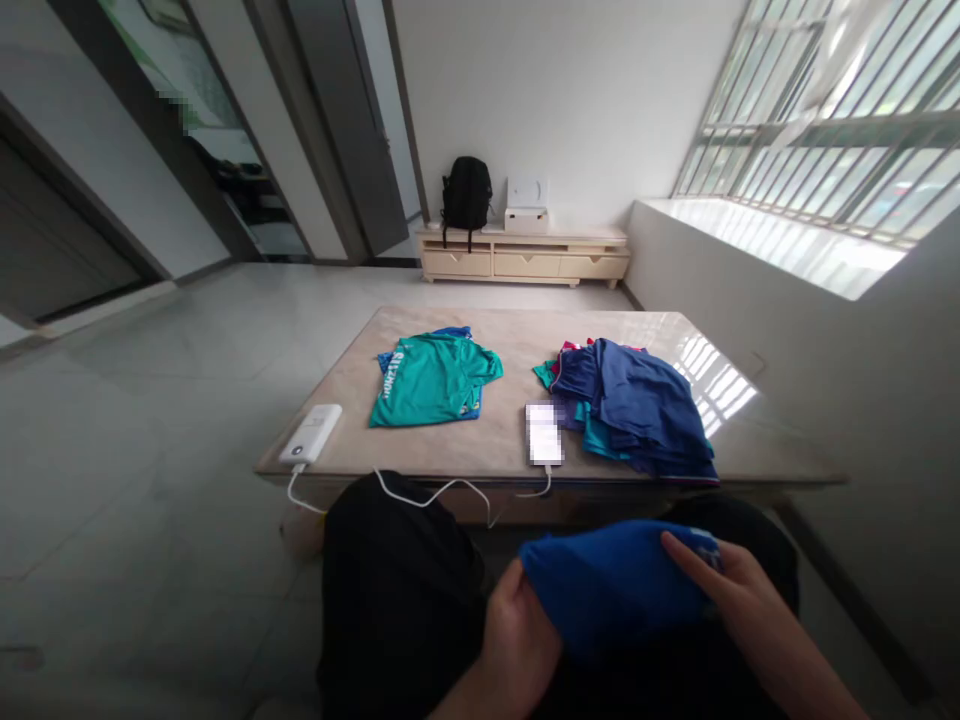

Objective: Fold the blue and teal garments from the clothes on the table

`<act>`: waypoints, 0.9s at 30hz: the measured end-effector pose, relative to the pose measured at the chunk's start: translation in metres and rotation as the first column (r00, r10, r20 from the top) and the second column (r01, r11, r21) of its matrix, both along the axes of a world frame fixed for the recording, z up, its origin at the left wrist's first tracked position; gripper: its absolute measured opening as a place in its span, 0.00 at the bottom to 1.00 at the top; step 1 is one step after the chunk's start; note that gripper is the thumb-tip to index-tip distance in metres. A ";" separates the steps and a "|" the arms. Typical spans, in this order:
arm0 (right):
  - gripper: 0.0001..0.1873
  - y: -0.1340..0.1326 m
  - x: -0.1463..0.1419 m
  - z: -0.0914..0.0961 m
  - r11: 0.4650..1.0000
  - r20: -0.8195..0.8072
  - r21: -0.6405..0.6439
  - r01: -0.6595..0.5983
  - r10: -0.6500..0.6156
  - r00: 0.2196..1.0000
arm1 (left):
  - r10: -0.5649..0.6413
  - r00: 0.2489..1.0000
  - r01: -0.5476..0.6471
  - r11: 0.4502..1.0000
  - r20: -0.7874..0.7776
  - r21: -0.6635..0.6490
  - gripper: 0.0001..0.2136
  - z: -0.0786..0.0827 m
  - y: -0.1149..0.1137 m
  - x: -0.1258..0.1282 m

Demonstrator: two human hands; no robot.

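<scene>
A blue garment (pixel 615 580) with some white print at its right end is held over my lap; its exact kind does not show. My left hand (pixel 519 630) is closed on its left edge, fingers partly hidden. On the right side, my right hand (pixel 731 580) grips the cloth with the thumb on top and the fingers underneath. Beyond it on the table lies a green T-shirt (pixel 431 380) with white lettering, flat over blue cloth. To the right, dark blue shorts (pixel 645 405) top a heap of clothes with teal and red pieces showing.
A phone (pixel 543 434) lies near the front edge of the stone-topped table (pixel 510 345). Its white cable (pixel 450 488) runs across my knee to a white power bank (pixel 313 433) at the left corner. A low cabinet (pixel 525 262) with a black backpack (pixel 467 195) stands against the wall.
</scene>
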State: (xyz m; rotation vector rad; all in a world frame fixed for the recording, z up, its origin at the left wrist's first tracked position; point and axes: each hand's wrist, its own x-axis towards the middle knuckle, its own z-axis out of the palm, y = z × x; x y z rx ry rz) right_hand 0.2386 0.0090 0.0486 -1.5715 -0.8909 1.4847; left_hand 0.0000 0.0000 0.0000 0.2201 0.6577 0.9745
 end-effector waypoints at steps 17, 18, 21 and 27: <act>0.27 0.017 0.000 -0.041 0.994 -0.239 -0.098 0.053 -0.075 0.968 | 0.087 0.944 -0.032 0.984 -0.320 0.175 0.28 -0.005 0.024 -0.018; 0.32 0.015 -0.001 -0.047 0.992 -0.220 -0.087 0.094 -0.111 0.969 | 0.124 0.922 -0.055 0.980 -0.367 0.194 0.29 -0.011 0.025 -0.018; 0.53 0.009 -0.005 -0.062 0.968 -0.078 -0.001 0.250 -0.249 0.965 | 0.202 0.834 -0.088 0.967 -0.513 0.238 0.33 -0.029 0.029 -0.018; 0.39 0.006 0.001 -0.077 0.971 0.236 0.200 0.133 -0.180 0.955 | 0.274 0.656 -0.003 0.932 -0.703 0.361 0.31 -0.043 0.029 -0.024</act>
